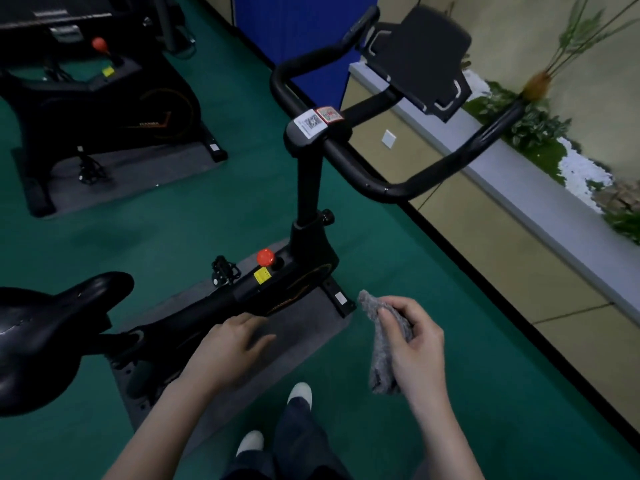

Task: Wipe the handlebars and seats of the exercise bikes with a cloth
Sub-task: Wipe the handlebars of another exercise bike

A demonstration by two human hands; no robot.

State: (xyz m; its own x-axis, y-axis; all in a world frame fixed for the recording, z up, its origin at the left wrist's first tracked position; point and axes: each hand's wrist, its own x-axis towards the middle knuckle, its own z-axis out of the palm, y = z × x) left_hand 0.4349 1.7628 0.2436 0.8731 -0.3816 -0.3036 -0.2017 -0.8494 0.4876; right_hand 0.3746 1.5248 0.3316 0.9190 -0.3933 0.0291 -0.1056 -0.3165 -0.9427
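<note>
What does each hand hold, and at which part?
The right hand pinches a grey cloth near its upper end; the rest hangs down. The left hand holds nothing.

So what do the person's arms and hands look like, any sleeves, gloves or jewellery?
The left hand and right hand wear no gloves; no watch, bracelet or ring shows. Both arms are bare, with no sleeves in view.

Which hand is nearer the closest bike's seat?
Left. The left hand hangs open to the right of the seat; the right hand, gripping the grey cloth, is farther right.
</note>
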